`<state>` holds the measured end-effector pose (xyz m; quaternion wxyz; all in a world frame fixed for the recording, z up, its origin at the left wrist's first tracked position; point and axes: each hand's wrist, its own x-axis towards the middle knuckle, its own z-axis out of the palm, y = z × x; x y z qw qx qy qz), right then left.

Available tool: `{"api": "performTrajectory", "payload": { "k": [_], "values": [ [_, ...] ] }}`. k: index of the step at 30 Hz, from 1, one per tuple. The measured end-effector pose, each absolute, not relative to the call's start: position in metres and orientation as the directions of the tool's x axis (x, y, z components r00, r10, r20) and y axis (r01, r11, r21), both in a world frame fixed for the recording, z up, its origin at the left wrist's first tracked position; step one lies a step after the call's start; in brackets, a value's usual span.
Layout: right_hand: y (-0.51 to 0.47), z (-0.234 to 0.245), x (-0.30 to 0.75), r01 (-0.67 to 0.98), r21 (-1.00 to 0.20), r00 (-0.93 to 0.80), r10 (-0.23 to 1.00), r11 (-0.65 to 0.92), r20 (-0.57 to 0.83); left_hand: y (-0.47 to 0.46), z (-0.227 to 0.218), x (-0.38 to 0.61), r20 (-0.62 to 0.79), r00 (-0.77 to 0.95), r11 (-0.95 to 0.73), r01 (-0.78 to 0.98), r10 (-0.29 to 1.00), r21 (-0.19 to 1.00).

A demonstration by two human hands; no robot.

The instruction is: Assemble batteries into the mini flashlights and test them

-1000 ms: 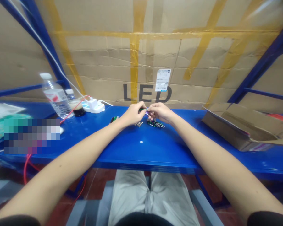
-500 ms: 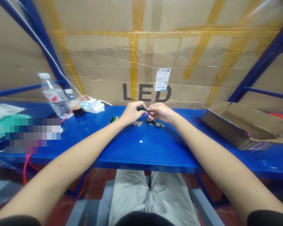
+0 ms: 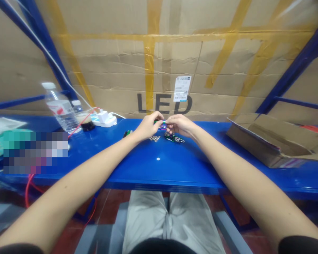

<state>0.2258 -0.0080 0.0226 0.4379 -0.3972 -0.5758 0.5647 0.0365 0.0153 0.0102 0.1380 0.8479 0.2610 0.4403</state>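
Observation:
Above the far part of the blue table, my left hand (image 3: 149, 127) is closed in a pinch on a small green piece (image 3: 156, 122), mostly covered by the fingers. My right hand (image 3: 181, 126) is closed too, its fingertips meeting the left ones at that piece; what they grip is too small to make out. Below the right fingers lies a bunch of green, black and silver metal loops (image 3: 175, 138) that look like carabiners. Several small shiny metal bits (image 3: 155, 138) sit beside the left hand. Green and black strips (image 3: 127, 133) lie by the left wrist.
A small white disc (image 3: 158, 159) is on the blue table (image 3: 185, 169). Leftward stand a water bottle (image 3: 60, 107), a dark-liquid bottle (image 3: 86, 121) and a white power strip (image 3: 106, 120). An open cardboard box (image 3: 257, 143) is on the right. Taped cardboard (image 3: 108, 70) rises behind.
My fingertips have shifted slightly at the small green piece, and a light bluish bit shows between them. Both arms stay nearly in place.

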Motion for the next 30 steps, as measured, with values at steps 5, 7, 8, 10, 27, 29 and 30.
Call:
{"api": "performTrajectory", "payload": {
  "k": [5, 7, 8, 10, 27, 29, 30],
  "values": [
    [-0.0068, 0.022, 0.2253, -0.059, -0.998, -0.284, 0.957, 0.037, 0.053, 0.0138, 0.012, 0.037, 0.681, 0.455, -0.819, 0.317, 0.573, 0.477],
    [-0.0065, 0.0223, 0.2254, -0.065, -0.997, -0.285, 0.957, 0.033, 0.05, 0.0124, 0.0127, 0.037, 0.686, 0.445, -0.818, 0.317, 0.575, 0.48],
    [-0.0065, 0.0224, 0.2256, -0.069, -0.997, -0.288, 0.957, 0.027, 0.046, 0.0118, 0.0131, 0.037, 0.69, 0.442, -0.819, 0.313, 0.574, 0.48],
    [-0.0067, 0.023, 0.2259, -0.083, -0.996, -0.293, 0.955, 0.014, 0.038, 0.011, 0.0134, 0.0371, 0.697, 0.442, -0.825, 0.297, 0.565, 0.48],
    [-0.009, 0.0302, 0.221, -0.154, -0.972, -0.32, 0.94, -0.177, -0.121, 0.0125, 0.0137, 0.0369, 0.774, 0.49, -0.905, 0.341, 0.402, 0.254],
    [-0.0109, 0.0299, 0.2184, -0.027, -0.999, -0.274, 0.962, -0.019, -0.011, 0.0148, 0.012, 0.0363, 0.776, 0.471, -0.895, 0.355, 0.42, 0.269],
    [-0.0118, 0.0296, 0.2166, 0.057, -0.996, -0.253, 0.966, 0.065, 0.049, 0.0161, 0.0111, 0.036, 0.777, 0.46, -0.89, 0.361, 0.429, 0.278]
  ]
}}
